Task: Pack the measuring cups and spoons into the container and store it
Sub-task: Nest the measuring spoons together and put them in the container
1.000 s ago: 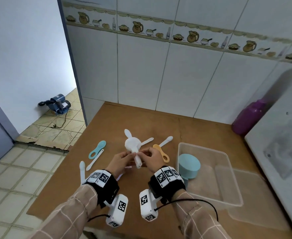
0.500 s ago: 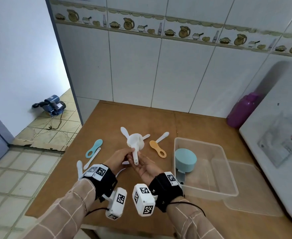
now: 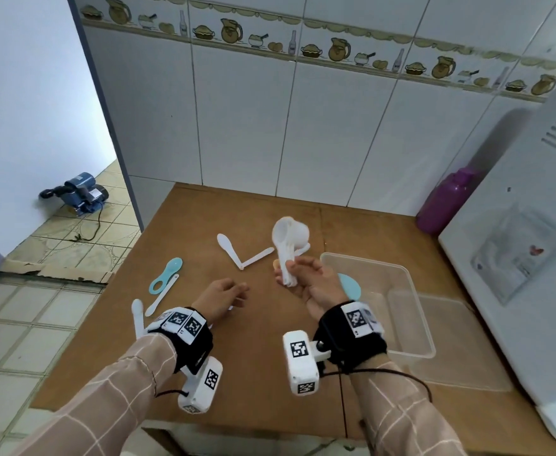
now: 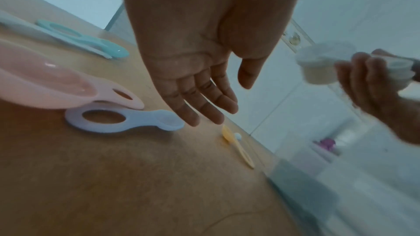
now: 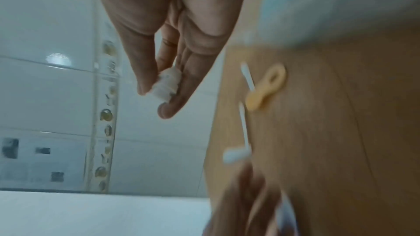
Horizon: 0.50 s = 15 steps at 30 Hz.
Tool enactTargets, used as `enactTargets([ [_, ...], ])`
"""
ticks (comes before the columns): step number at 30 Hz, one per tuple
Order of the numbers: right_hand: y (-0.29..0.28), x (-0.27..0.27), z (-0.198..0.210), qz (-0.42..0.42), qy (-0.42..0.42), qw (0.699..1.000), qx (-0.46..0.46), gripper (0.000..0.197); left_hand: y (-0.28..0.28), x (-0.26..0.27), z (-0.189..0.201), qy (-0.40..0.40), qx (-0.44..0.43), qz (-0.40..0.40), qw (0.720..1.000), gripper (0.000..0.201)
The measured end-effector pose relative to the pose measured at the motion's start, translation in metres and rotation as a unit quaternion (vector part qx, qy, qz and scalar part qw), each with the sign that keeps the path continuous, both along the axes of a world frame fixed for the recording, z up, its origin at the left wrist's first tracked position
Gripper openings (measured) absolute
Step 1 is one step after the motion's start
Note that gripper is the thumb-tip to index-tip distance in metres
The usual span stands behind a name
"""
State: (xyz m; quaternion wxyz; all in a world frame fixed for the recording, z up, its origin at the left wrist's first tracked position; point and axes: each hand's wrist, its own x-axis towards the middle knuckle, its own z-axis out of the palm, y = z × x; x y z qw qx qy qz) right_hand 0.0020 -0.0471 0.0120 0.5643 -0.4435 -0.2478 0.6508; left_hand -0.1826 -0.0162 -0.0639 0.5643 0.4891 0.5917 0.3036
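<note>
Stack of nested white measuring cups [image 3: 289, 245] pinched by right hand [image 3: 312, 284]; left hand [image 3: 219, 299] loosely spread.

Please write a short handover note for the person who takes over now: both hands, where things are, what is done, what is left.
Right hand: grip on the nested white plastic measuring cups, held up beside the clear plastic container.
Left hand: open, holds nothing, low over the brown table.
Done: teal round cup lies in the container.
Left: white cups, white spoons, teal spoon, yellow spoon, pink scoop, pale blue spoon; then clear lid, then store.
</note>
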Motion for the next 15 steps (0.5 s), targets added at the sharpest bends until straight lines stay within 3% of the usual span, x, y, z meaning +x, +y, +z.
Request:
enactTargets([
  [2,-0.002,0.036,0.019,-0.032,-0.149,0.988,0.018,0.013,0.004,0.003,-0.009,0.079,0.022,-0.042,0.996,0.019],
  [3,-0.003,0.055,0.025,-0.047,-0.25,0.967,0.023,0.013,0.005,0.005,-0.012,0.11,0.034,-0.063,0.991,0.016],
  [5,-0.007,0.093,0.028,-0.079,-0.464,0.882,0.011,0.018,0.006,0.01,-0.013,0.153,0.05,-0.099,0.982,0.013],
  [7,-0.013,0.122,0.026,-0.088,-0.605,0.791,-0.029,0.016,0.007,0.016,-0.015,0.181,0.055,-0.128,0.974,0.017],
  [9,-0.023,0.142,0.019,-0.073,-0.68,0.726,-0.069,0.015,0.007,0.022,-0.016,0.194,0.053,-0.147,0.968,0.018],
  [12,-0.033,0.154,0.005,-0.025,-0.734,0.665,-0.137,0.01,0.007,0.029,-0.018,0.216,0.065,-0.165,0.96,0.016],
  [15,-0.03,0.155,-0.016,-0.003,-0.741,0.654,-0.155,0.013,0.007,0.037,-0.02,0.223,0.064,-0.175,0.957,0.013],
])
